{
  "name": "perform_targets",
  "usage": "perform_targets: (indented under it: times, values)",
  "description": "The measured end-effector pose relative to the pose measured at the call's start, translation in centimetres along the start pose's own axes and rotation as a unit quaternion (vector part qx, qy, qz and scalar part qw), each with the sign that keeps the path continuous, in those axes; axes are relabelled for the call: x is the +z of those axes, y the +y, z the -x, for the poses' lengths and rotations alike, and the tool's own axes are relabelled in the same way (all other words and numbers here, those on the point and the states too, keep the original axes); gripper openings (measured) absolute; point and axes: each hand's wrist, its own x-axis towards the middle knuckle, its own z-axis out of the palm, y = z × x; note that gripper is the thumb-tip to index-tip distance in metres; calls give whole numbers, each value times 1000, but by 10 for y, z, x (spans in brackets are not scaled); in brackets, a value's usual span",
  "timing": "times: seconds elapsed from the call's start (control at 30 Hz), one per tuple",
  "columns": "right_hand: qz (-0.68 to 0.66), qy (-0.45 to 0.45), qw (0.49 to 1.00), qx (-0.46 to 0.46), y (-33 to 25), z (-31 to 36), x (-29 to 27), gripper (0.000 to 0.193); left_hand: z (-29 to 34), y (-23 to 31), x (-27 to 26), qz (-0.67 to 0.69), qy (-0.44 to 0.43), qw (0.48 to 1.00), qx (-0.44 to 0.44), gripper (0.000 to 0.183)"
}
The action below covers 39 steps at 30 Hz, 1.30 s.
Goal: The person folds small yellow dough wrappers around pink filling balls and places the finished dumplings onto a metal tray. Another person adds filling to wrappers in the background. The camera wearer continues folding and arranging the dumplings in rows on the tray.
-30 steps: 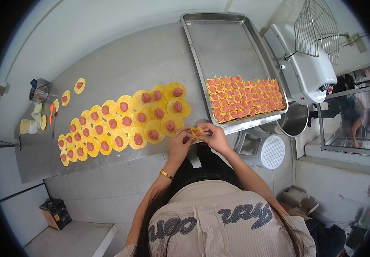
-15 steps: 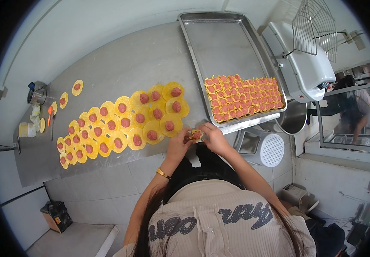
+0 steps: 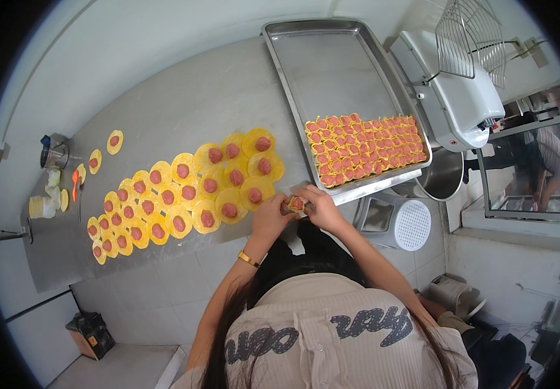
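Observation:
Between my hands, at the table's front edge, is a dumpling of yellow wrapper gathered up around pink meat filling. The fingers of my left hand close on its left side, and those of my right hand close on its right and far side. Left of my hands, several rows of round yellow wrappers lie overlapping, each with a ball of pink meat in its middle. To the right, a large metal tray holds tight rows of finished open-topped dumplings in its near half.
A few separate wrappers lie farther left on the steel table. Past them are an orange-handled tool and a blender-like jar. A white machine, a steel bowl and a white stool stand right of the tray.
The view has shifted slightly. Both hands stay at the same spot with the dumpling between them, and the fingers have moved a little around it.

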Motion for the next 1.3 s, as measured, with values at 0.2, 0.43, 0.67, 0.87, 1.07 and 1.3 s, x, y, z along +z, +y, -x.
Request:
perform_targets:
  times: [0.2, 0.43, 0.67, 0.87, 1.07, 1.3]
  values:
    - [-67, -7, 992, 109, 2, 6, 10, 39, -2, -7, 3, 73, 6, 997, 25, 35]
    - [-19, -2, 999, 34, 2, 2, 10, 38, 0, -3, 5, 23, -22, 999, -15, 31]
    - [-11, -4, 997, 81, 0, 10, 10, 41, -2, -8, 0, 62, -26, 998, 17, 29]
    - [21, 0, 999, 36, -3, 4, 9, 37, -1, -5, 4, -4, -31, 999, 27, 27]
    - [66, 13, 995, 75, -8, 12, 9, 38, 0, -9, 5, 45, -15, 999, 18, 30]
    - [21, 50, 997, 50, -5, 8, 11, 36, 2, -8, 7, 11, -20, 1000, 7, 28]
